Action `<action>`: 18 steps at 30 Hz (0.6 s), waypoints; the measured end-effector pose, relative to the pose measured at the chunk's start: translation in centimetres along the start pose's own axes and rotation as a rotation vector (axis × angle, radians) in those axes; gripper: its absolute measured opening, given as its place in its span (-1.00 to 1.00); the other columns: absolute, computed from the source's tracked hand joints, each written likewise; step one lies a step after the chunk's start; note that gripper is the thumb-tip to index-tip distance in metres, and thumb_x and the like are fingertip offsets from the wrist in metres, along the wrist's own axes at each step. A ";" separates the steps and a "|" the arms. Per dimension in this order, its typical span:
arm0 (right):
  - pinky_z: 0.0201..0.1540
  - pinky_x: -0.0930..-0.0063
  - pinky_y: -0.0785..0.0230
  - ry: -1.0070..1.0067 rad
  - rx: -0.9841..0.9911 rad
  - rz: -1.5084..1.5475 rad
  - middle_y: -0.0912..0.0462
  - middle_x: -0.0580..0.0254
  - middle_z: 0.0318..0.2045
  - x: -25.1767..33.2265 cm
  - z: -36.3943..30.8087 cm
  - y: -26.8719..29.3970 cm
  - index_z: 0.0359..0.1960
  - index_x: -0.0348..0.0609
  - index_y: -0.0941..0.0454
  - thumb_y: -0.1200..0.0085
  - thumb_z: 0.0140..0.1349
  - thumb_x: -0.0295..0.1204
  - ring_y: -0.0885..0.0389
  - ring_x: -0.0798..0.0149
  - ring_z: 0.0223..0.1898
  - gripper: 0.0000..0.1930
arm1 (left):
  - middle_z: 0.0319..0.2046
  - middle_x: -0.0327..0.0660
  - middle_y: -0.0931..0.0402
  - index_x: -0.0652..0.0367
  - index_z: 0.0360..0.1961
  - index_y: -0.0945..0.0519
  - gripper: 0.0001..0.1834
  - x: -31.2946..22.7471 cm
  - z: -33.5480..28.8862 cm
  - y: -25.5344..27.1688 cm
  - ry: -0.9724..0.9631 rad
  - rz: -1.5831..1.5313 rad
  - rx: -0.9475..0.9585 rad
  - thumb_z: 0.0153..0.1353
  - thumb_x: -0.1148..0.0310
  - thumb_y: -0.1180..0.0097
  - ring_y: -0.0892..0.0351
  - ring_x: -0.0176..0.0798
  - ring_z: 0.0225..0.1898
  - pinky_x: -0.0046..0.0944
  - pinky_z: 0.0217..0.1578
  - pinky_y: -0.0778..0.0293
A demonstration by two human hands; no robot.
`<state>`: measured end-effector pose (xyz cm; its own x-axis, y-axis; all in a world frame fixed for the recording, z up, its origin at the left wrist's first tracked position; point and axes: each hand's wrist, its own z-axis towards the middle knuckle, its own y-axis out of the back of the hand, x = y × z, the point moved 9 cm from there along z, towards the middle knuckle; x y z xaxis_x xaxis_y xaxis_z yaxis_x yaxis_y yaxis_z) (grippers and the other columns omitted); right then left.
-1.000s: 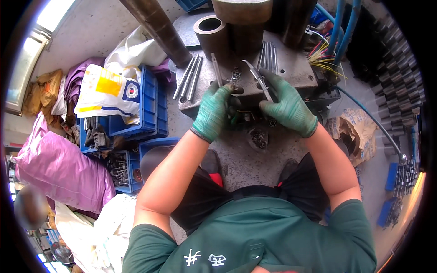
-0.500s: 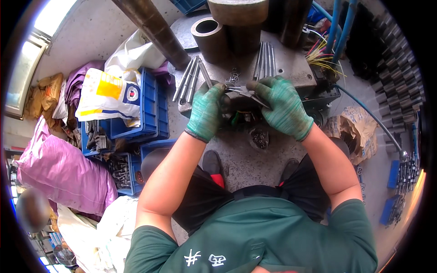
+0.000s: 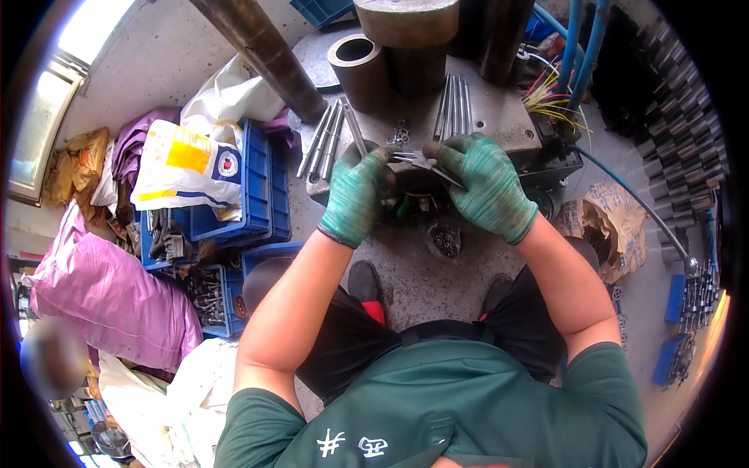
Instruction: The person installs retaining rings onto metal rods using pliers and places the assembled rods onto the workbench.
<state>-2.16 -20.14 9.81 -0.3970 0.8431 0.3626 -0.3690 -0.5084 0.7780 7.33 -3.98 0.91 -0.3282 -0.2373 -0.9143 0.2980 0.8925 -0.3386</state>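
Observation:
My left hand (image 3: 351, 191), in a green knit glove, is closed around the lower end of a metal rod (image 3: 353, 129) that slants up and away over the table edge. My right hand (image 3: 491, 187), gloved alike, grips small pliers (image 3: 425, 164) whose tips point left to the rod's held end. Whether the tips touch the rod is too small to tell. Several similar rods (image 3: 321, 144) lie on the metal table beside my left hand, and another row of rods (image 3: 455, 109) lies beyond my right. Small metal rings (image 3: 400, 132) sit between the rows.
A thick steel tube (image 3: 355, 74) stands behind the rods on the metal table (image 3: 505, 117). Below the edge is a container of small rings (image 3: 444, 240). Blue crates (image 3: 255, 183) and a purple sack (image 3: 109, 288) are at left, a brown paper sack (image 3: 612, 230) at right.
The pliers have shifted slightly nearer to me and tilted a little. Both hands otherwise keep nearly the same place, with the rod still in the left.

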 end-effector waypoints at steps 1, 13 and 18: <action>0.04 0.09 -0.55 0.001 0.005 -0.005 -0.71 0.01 -0.08 -0.2 0.0 0.0 0.16 -0.09 -0.66 -0.22 -0.06 -0.65 -0.67 -0.10 -0.07 -0.39 | -0.59 -0.26 -0.50 0.13 -0.17 -0.49 -0.88 -0.2 -0.1 -0.1 -0.012 0.047 0.014 0.43 0.35 -0.15 -0.45 -0.37 -0.63 -0.39 -0.62 -0.35; 0.11 0.29 -0.57 -0.350 -0.031 0.407 -0.75 -0.11 -0.01 -5.1 0.0 2.2 0.23 -0.21 -0.63 -0.21 0.29 -0.54 -0.77 0.06 0.02 -0.56 | -0.10 -0.16 -0.68 0.25 0.34 -0.54 -0.54 -2.6 -1.2 -0.6 -0.221 0.313 0.104 0.49 0.35 0.04 -0.55 -0.46 -0.23 -0.44 -0.19 -0.53; 0.18 0.36 -0.55 -0.406 0.082 0.455 -0.76 -0.05 0.04 -5.8 -0.4 1.9 0.28 -0.24 -0.59 -0.22 0.27 -0.55 -0.75 0.24 0.06 -0.50 | -0.07 -0.12 -0.69 0.27 0.23 -0.64 -0.63 -3.7 -1.4 -0.9 -0.420 0.535 0.075 0.43 0.52 -0.08 -0.62 -0.32 -0.05 -0.29 0.10 -0.54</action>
<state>-0.89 -26.05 9.01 -0.1422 0.5524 0.8213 -0.1658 -0.8313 0.5305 7.01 -3.32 4.95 0.2526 0.0871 -0.9636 0.3886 0.9030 0.1835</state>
